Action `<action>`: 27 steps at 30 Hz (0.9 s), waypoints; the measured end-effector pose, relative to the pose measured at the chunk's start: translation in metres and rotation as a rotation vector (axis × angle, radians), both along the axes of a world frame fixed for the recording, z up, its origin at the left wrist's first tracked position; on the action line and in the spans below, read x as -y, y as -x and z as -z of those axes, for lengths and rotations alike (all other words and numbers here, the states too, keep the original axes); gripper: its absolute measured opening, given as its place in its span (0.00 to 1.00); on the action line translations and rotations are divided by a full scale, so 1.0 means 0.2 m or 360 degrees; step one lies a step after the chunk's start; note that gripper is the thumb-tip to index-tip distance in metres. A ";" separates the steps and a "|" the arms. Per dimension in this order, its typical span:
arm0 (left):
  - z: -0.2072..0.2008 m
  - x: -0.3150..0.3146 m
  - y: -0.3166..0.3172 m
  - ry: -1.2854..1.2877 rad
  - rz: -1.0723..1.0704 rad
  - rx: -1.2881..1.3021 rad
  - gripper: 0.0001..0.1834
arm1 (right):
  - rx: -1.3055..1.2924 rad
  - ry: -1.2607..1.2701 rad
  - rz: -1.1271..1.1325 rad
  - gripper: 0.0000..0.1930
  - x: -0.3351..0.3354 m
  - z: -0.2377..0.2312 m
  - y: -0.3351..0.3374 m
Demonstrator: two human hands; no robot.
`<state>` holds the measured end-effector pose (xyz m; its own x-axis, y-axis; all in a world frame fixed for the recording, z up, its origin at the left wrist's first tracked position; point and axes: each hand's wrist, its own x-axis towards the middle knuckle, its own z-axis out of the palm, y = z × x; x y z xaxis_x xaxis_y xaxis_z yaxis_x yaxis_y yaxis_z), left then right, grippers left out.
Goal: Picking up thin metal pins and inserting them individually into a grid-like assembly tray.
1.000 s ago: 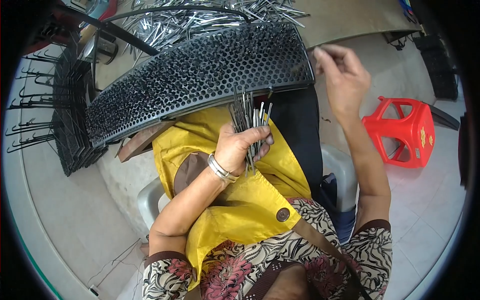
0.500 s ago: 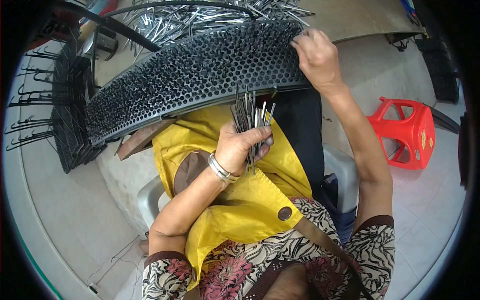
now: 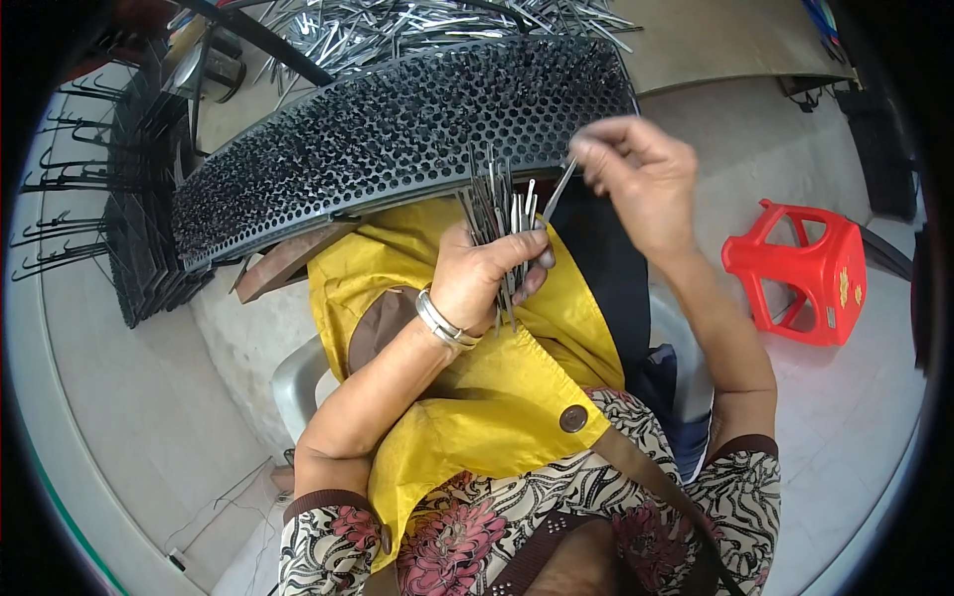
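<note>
My left hand is closed around a bundle of thin metal strips, which stand roughly upright above the yellow apron. Up and to the right, my right hand pinches the upper end of one slim metal strip. That strip slants down to the right edge of the bundle; whether it touches the bundle I cannot tell. Just beyond both hands lies a long, curved black panel full of round holes. Dark pieces fill much of it, while many holes along its near and right part look unfilled.
Behind the panel, a heap of loose metal strips covers part of the tabletop. Black panels with hooked rods stand at the left, near a metal cup. A red plastic stool stands on the floor at right.
My right hand has come from the panel's right end down toward the bundle and now pinches a strip there. The left hand keeps its hold, and the view has shifted slightly.
</note>
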<state>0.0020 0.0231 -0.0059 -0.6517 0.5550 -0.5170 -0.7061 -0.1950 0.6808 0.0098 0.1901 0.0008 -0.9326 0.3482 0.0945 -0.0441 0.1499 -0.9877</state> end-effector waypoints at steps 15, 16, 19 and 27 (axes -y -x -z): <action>0.02 0.02 -0.01 0.0042 0.0009 0.0018 0.03 | -0.1135 -0.1589 0.0079 0.05 -0.10 0.16 0.32; 0.03 0.01 -0.01 0.0033 0.0009 0.0025 0.03 | -0.1100 -0.1741 -0.0038 0.06 -0.10 0.17 0.32; 0.02 0.01 -0.01 0.0037 0.0023 0.0032 0.03 | -0.1039 -0.1722 -0.0032 0.06 -0.09 0.17 0.29; 0.00 0.01 0.00 0.0017 0.0055 0.0039 0.03 | 0.0259 -0.0008 -0.0576 0.02 0.05 0.01 0.02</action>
<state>0.0024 0.0208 -0.0055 -0.6192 0.5713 -0.5387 -0.7287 -0.1626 0.6652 0.0064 0.1809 -0.0017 -0.9980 -0.0060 -0.0637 0.0619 0.1581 -0.9855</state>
